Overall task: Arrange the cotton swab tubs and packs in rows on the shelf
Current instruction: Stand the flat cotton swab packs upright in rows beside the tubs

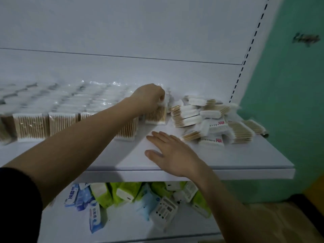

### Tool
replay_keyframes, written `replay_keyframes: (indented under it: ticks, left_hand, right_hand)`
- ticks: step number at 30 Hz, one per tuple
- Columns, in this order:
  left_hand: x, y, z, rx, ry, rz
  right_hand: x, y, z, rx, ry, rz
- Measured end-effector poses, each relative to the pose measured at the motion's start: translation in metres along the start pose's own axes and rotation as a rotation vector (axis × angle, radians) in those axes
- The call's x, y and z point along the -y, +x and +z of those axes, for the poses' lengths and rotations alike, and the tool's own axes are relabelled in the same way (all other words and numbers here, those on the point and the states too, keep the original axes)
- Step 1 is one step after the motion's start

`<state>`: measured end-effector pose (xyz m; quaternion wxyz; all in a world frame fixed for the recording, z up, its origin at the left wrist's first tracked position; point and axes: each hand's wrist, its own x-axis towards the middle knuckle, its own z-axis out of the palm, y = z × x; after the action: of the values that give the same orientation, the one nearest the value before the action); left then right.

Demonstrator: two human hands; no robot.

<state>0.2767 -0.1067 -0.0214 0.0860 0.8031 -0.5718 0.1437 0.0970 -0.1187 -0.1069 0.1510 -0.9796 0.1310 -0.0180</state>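
While the left hand point(150, 97) pinches the top of an upright cotton swab pack point(155, 114), this pack stands just below its fingers. Right hand point(172, 152) lies flat and relaxed on the shelf point(245, 160), near this pack.

Rows of swab packs point(31, 125) stand left on the shelf point(228, 155); a loose heap point(206, 120) lies right; wipes point(122, 193) lie below.

A white shelf point(219, 155) runs across the middle of the frame. Along its left and centre, clear packs of wooden-stemmed cotton swabs point(31, 126) stand upright in a row, side by side, with more wrapped packs blurred in rows behind them. One upright pack point(155, 114) stands at the row's right end, set slightly farther back. At centre right, a loose heap of packs point(206, 120) lies tumbled at mixed angles, some showing white labels with red print.
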Motion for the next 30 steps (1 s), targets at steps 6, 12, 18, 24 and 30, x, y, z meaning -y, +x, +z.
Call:
replay_keyframes:
  ticks: [6,12,18,24,30]
  left_hand:
    - [-0.017,-0.045,-0.008,-0.406,-0.5,0.017]
    - [-0.066,-0.101,0.022,-0.412,-0.935,-0.058]
    - [-0.111,-0.097,0.046,-0.294,-0.863,-0.087]
    - [-0.132,-0.091,0.059,-0.311,-0.715,-0.164]
    - [-0.137,-0.097,0.054,-0.357,-0.759,-0.315]
  right_hand:
    - [0.002,-0.012,0.0,-0.266,0.309,-0.119]
    - [-0.028,-0.05,-0.031,-0.753,0.432,-0.223]
    - [-0.081,-0.082,-0.041,-0.944,0.422,-0.04]
    - [-0.111,-0.081,-0.025,-0.792,0.46,0.051]
    - [-0.113,-0.089,-0.023,-0.655,0.436,-0.05]
